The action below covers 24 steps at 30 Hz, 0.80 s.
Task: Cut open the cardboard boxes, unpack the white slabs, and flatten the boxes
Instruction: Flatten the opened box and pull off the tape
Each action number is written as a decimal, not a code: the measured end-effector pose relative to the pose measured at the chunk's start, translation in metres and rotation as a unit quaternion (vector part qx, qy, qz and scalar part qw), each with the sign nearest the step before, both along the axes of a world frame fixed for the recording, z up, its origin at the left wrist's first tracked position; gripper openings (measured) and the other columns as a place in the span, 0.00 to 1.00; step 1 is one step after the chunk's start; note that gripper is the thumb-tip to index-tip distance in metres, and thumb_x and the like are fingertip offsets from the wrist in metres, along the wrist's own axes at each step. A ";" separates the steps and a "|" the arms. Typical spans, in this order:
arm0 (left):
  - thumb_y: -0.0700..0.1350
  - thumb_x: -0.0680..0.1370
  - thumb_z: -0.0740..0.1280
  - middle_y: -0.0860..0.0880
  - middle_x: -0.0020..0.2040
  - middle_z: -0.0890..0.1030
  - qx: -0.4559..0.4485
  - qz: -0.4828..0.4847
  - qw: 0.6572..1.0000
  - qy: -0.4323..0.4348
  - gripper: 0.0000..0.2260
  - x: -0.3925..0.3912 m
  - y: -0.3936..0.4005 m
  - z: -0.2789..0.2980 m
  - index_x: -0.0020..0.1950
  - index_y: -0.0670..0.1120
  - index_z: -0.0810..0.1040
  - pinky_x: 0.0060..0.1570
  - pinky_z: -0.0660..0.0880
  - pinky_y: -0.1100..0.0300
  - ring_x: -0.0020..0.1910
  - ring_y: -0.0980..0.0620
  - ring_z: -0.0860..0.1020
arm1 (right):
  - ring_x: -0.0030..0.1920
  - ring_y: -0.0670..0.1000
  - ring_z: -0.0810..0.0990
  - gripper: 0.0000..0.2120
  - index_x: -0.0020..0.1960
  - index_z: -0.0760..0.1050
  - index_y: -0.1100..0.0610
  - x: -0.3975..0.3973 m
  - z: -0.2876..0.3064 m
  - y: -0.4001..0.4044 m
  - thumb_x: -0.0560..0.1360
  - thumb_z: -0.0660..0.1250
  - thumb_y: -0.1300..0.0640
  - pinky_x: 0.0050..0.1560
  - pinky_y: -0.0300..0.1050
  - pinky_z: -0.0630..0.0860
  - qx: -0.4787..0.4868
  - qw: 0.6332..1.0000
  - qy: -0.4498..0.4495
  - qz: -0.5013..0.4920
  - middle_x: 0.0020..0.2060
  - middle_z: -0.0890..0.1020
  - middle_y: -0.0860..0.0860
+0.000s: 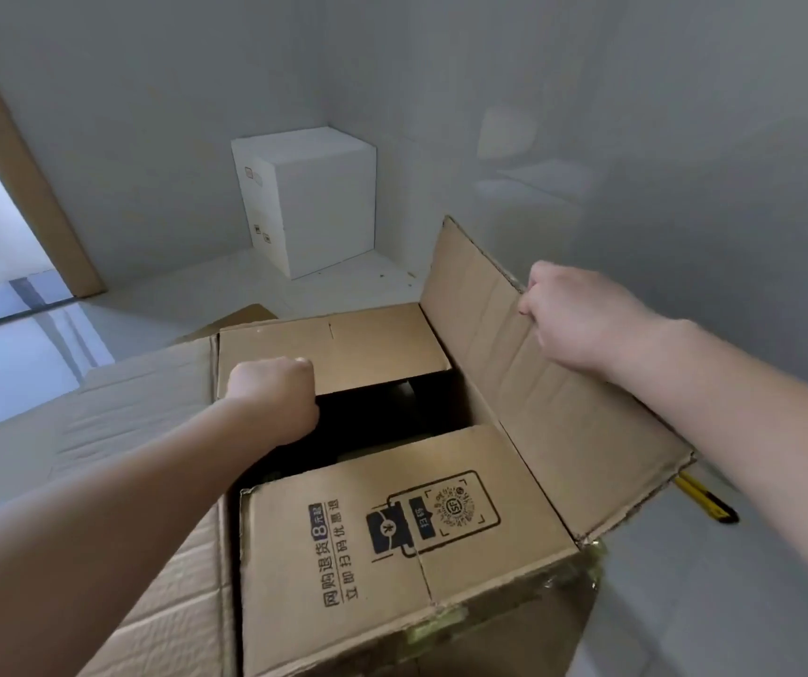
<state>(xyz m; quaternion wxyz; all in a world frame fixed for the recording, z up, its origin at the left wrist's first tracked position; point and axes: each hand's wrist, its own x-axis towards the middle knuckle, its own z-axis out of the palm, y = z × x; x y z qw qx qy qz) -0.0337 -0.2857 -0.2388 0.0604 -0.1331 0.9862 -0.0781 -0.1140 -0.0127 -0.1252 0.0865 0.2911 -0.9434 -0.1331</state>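
Note:
A brown cardboard box [392, 554] stands open in front of me, its inside dark. My left hand [272, 393] curls over the edge of the far inner flap [368, 339] at the opening. My right hand [573, 315] grips the upper edge of the raised right flap [514, 383]. The near inner flap with black print lies flat over the opening. The left flap [148, 408] is folded out flat. Two white slabs [309, 202] stand stacked in the far corner of the room.
A yellow and black utility knife [710, 500] lies on the floor to the right of the box, partly under the right flap. White walls close in behind and to the right. A doorway with a wooden frame [16, 178] opens at the left.

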 end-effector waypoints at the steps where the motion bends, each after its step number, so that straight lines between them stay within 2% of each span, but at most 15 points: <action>1: 0.49 0.75 0.61 0.51 0.40 0.76 0.022 -0.023 0.999 0.004 0.08 -0.003 0.009 0.000 0.50 0.47 0.72 0.29 0.65 0.60 0.36 0.52 0.75 | 0.53 0.60 0.73 0.11 0.51 0.78 0.60 -0.004 -0.005 0.007 0.75 0.58 0.66 0.42 0.46 0.67 0.003 1.000 0.005 -0.012 0.52 0.71 0.56; 3: 0.49 0.75 0.60 0.52 0.37 0.74 0.047 -0.059 0.997 0.001 0.05 -0.007 0.025 0.000 0.45 0.48 0.71 0.28 0.64 0.60 0.34 0.52 0.73 | 0.56 0.58 0.70 0.12 0.52 0.78 0.59 -0.010 -0.020 0.021 0.74 0.58 0.65 0.48 0.47 0.67 0.030 0.999 0.025 -0.023 0.54 0.71 0.55; 5: 0.49 0.75 0.59 0.52 0.36 0.74 0.056 -0.082 0.995 -0.004 0.05 -0.008 0.038 -0.001 0.42 0.49 0.69 0.27 0.64 0.60 0.33 0.53 0.72 | 0.62 0.57 0.66 0.14 0.56 0.77 0.57 -0.017 -0.041 0.032 0.74 0.58 0.62 0.58 0.48 0.66 0.081 0.996 0.038 -0.032 0.58 0.72 0.55; 7: 0.50 0.76 0.59 0.53 0.35 0.74 0.047 -0.097 0.994 -0.017 0.07 -0.006 0.048 -0.006 0.40 0.50 0.69 0.26 0.63 0.61 0.32 0.53 0.73 | 0.71 0.59 0.59 0.17 0.64 0.72 0.55 -0.020 -0.067 0.042 0.78 0.56 0.56 0.70 0.54 0.58 0.104 0.993 0.000 -0.060 0.68 0.68 0.57; 9: 0.53 0.77 0.58 0.53 0.35 0.75 0.037 -0.102 0.994 -0.032 0.10 -0.003 0.054 -0.013 0.40 0.50 0.72 0.26 0.63 0.61 0.32 0.53 0.74 | 0.76 0.59 0.48 0.26 0.76 0.58 0.52 -0.017 -0.100 0.047 0.81 0.51 0.45 0.74 0.57 0.47 0.080 0.986 -0.103 -0.100 0.77 0.52 0.59; 10: 0.54 0.78 0.56 0.53 0.36 0.76 0.040 -0.101 0.993 -0.041 0.12 -0.001 0.056 -0.016 0.41 0.50 0.73 0.27 0.64 0.60 0.33 0.52 0.74 | 0.77 0.59 0.44 0.30 0.78 0.49 0.51 -0.012 -0.117 0.047 0.80 0.48 0.40 0.75 0.57 0.44 0.054 0.977 -0.168 -0.118 0.78 0.45 0.58; 11: 0.55 0.80 0.55 0.52 0.37 0.76 0.045 -0.100 0.993 -0.049 0.14 0.000 0.056 -0.019 0.41 0.50 0.74 0.27 0.64 0.60 0.34 0.52 0.75 | 0.77 0.58 0.43 0.32 0.78 0.44 0.51 -0.005 -0.132 0.046 0.80 0.45 0.38 0.75 0.56 0.44 0.012 0.963 -0.235 -0.135 0.78 0.43 0.56; 12: 0.55 0.80 0.54 0.52 0.37 0.76 0.052 -0.096 0.992 -0.057 0.16 0.001 0.057 -0.021 0.42 0.49 0.75 0.28 0.65 0.60 0.34 0.52 0.75 | 0.77 0.57 0.45 0.33 0.78 0.42 0.52 0.001 -0.144 0.044 0.80 0.43 0.37 0.75 0.55 0.45 -0.043 0.941 -0.298 -0.155 0.78 0.44 0.56; 14: 0.56 0.81 0.52 0.52 0.37 0.77 0.070 -0.087 0.991 -0.068 0.18 0.003 0.058 -0.024 0.42 0.49 0.76 0.28 0.64 0.60 0.34 0.52 0.75 | 0.77 0.56 0.52 0.34 0.78 0.44 0.54 0.007 -0.158 0.042 0.79 0.43 0.36 0.75 0.53 0.50 -0.126 0.897 -0.376 -0.193 0.78 0.52 0.56; 16: 0.57 0.81 0.52 0.52 0.36 0.77 0.086 -0.089 0.990 -0.071 0.18 0.003 0.057 -0.023 0.43 0.49 0.77 0.28 0.67 0.60 0.34 0.52 0.76 | 0.76 0.56 0.53 0.36 0.78 0.44 0.54 0.004 -0.158 0.042 0.78 0.42 0.34 0.75 0.54 0.52 -0.101 0.905 -0.362 -0.199 0.77 0.53 0.57; 18: 0.57 0.81 0.52 0.52 0.37 0.77 0.098 -0.098 0.988 -0.068 0.18 0.003 0.055 -0.022 0.43 0.49 0.77 0.32 0.71 0.59 0.35 0.52 0.76 | 0.77 0.58 0.49 0.36 0.78 0.39 0.51 0.001 -0.150 0.040 0.78 0.42 0.33 0.74 0.55 0.49 -0.060 0.936 -0.301 -0.174 0.77 0.48 0.57; 20: 0.56 0.81 0.53 0.52 0.38 0.77 0.114 -0.094 0.986 -0.072 0.17 0.002 0.052 -0.022 0.45 0.49 0.76 0.35 0.71 0.58 0.38 0.51 0.76 | 0.77 0.56 0.45 0.35 0.78 0.38 0.50 0.000 -0.140 0.035 0.78 0.43 0.33 0.74 0.53 0.47 -0.076 0.955 -0.253 -0.132 0.78 0.44 0.56; 24: 0.55 0.82 0.54 0.47 0.49 0.78 0.140 -0.042 0.980 -0.133 0.18 0.000 0.036 -0.024 0.57 0.44 0.75 0.48 0.74 0.54 0.48 0.48 0.76 | 0.77 0.52 0.41 0.33 0.78 0.42 0.50 0.012 -0.131 0.017 0.79 0.45 0.36 0.74 0.49 0.42 -0.059 0.974 -0.220 -0.017 0.78 0.43 0.54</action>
